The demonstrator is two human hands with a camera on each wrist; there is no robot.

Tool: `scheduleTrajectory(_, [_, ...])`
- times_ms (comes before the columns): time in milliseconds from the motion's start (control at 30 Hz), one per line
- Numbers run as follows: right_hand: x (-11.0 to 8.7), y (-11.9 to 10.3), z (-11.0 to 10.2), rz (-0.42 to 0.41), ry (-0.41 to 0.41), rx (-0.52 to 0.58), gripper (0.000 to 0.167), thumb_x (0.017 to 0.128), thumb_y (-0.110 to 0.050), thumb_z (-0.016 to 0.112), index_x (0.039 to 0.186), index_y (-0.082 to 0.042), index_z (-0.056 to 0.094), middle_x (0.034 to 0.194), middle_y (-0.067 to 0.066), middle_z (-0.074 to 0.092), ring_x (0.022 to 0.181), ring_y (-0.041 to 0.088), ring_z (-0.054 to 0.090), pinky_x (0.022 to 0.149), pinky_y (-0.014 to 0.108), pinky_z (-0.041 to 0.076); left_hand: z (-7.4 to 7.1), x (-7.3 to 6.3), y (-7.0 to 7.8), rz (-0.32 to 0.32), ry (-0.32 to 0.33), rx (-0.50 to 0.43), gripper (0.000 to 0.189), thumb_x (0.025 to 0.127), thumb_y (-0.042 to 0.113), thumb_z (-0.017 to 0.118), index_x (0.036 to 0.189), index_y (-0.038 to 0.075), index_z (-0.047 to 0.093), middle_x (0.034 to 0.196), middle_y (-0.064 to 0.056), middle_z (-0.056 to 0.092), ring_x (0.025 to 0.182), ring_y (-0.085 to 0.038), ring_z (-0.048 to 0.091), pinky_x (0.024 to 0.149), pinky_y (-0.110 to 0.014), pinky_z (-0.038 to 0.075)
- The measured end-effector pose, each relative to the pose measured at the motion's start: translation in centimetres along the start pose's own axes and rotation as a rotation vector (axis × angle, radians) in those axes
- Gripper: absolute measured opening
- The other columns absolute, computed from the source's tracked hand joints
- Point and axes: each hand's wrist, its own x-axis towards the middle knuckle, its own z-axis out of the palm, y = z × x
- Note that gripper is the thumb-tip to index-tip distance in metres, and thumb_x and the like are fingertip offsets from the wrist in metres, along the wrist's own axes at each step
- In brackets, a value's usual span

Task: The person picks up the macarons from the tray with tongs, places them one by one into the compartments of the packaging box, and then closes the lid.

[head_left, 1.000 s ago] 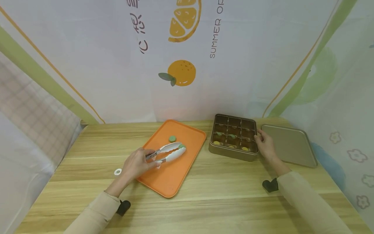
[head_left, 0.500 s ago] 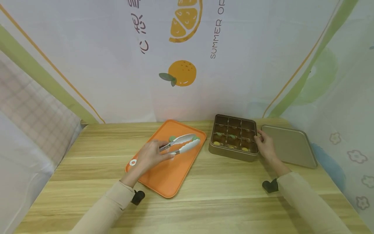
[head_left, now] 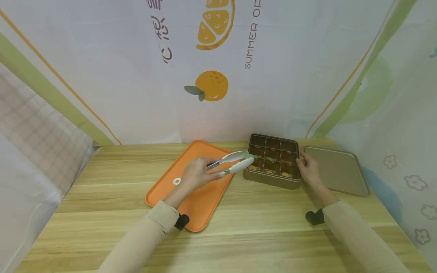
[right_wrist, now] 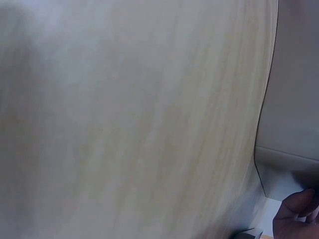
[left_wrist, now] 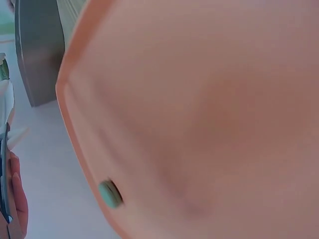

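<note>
My left hand (head_left: 198,172) holds a pair of tongs (head_left: 237,168) with white scalloped tips. Between the tips is a green macaron (head_left: 249,156), at the left rim of a bronze tin (head_left: 271,183). Dark dividers split the tin into compartments; those in the nearer rows hold green and yellow pieces. My right hand (head_left: 308,168) grips the tin's right wall, with the thumb at the rim. Below my left arm lies an orange tray (head_left: 201,216). Another green macaron (left_wrist: 110,193) rests on it in the left wrist view; in the head view my left hand hides it.
A flat bronze lid (head_left: 336,170) lies right of the tin, partly behind my right hand. All stand on a wooden table (head_left: 259,227). A printed cloth (head_left: 153,102) hangs along the back edge. Black wrist cameras (head_left: 315,217) sit at both cuffs.
My left hand has carried the tongs and the green macaron rightward and away from me, from over the tray to the tin's left rim. My right hand has stayed on the tin.
</note>
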Motion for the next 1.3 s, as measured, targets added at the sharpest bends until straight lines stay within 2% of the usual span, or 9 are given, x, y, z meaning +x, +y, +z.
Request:
scheduleTrajectory(200, [0.0,0.1,-0.1,0.007,0.004,0.013,0.045,0.099,-0.011,0.043,0.135,0.015,0.037,0.075,0.003,0.043,0.052,0.001,0.035,0.048,0.02,0.034,1.3,1.2,1.3,0.049,0.009,0.037,0.045,0.073,0.038,0.08,0.11,0.014,0.07,0.08,0.001,0.063,0.074,-0.013,0.047,0.061,-0.026,0.036])
scheduleTrajectory(300, [-0.1,0.0,-0.1,0.009,0.006,0.012,0.044,0.099,-0.01,0.044,0.135,0.015,0.038,0.075,0.004,0.044,0.054,0.001,0.036,0.05,0.02,0.035,1.8,1.8,2.0,0.053,0.003,0.052,0.046,0.074,0.041,0.078,0.112,0.018,0.07,0.07,0.004,0.057,0.064,-0.011,0.044,0.057,-0.026,0.033])
scheduleTrajectory(433, [-0.1,-0.1,-0.2,0.01,0.007,0.01,0.044,0.099,-0.01,0.044,0.135,0.014,0.038,0.076,0.004,0.044,0.055,0.001,0.036,0.051,0.02,0.035,2.4,2.6,3.0,0.066,-0.035,0.005,0.048,0.076,0.04,0.077,0.117,0.017,0.067,0.054,0.005,0.043,0.049,-0.01,0.03,0.046,-0.023,0.024])
scheduleTrajectory(567, [-0.1,-0.1,-0.2,0.015,0.01,0.009,0.044,0.099,-0.01,0.044,0.135,0.014,0.038,0.077,0.004,0.044,0.055,0.001,0.036,0.05,0.02,0.035,3.2,3.6,4.0,0.09,-0.049,0.009,0.049,0.076,0.039,0.076,0.118,0.016,0.066,0.05,0.007,0.034,0.047,-0.008,0.025,0.043,-0.021,0.02])
scheduleTrajectory(700, [-0.1,-0.1,-0.3,0.015,0.009,0.014,0.044,0.098,-0.009,0.044,0.135,0.015,0.038,0.076,0.005,0.044,0.054,0.001,0.036,0.049,0.019,0.035,3.9,4.3,5.1,0.097,-0.051,0.006,0.051,0.076,0.039,0.076,0.119,0.015,0.066,0.049,0.009,0.035,0.048,-0.008,0.028,0.043,-0.022,0.02])
scheduleTrajectory(833, [0.0,0.0,-0.2,0.012,0.021,0.004,0.043,0.098,-0.009,0.045,0.134,0.015,0.039,0.076,0.006,0.045,0.054,0.0,0.037,0.05,0.019,0.035,4.7,5.0,6.2,0.094,-0.053,0.015,0.054,0.075,0.04,0.077,0.12,0.013,0.065,0.055,0.005,0.039,0.056,-0.01,0.036,0.046,-0.022,0.026])
scheduleTrajectory(967, [0.0,0.1,-0.1,0.029,0.022,-0.012,0.043,0.098,-0.01,0.045,0.134,0.014,0.04,0.077,0.006,0.047,0.055,0.001,0.038,0.049,0.018,0.036,5.6,5.6,7.2,0.075,-0.049,0.063,0.057,0.074,0.044,0.077,0.121,0.013,0.065,0.076,0.002,0.057,0.07,-0.011,0.045,0.051,-0.023,0.034])
scheduleTrajectory(1067, [0.0,0.1,0.0,0.041,0.018,-0.01,0.044,0.098,-0.01,0.045,0.134,0.014,0.039,0.076,0.006,0.047,0.055,0.001,0.038,0.049,0.018,0.036,6.1,5.9,7.9,0.067,-0.055,0.084,0.057,0.074,0.045,0.077,0.121,0.014,0.065,0.089,0.0,0.061,0.073,-0.011,0.046,0.05,-0.023,0.034])
scheduleTrajectory(1300, [0.1,0.0,0.0,0.033,0.016,-0.004,0.044,0.098,-0.01,0.045,0.135,0.014,0.038,0.075,0.005,0.047,0.056,0.001,0.038,0.051,0.019,0.036,6.8,6.3,9.2,0.052,-0.064,0.142,0.054,0.075,0.046,0.076,0.119,0.015,0.066,0.089,0.001,0.057,0.072,-0.011,0.046,0.05,-0.023,0.033])
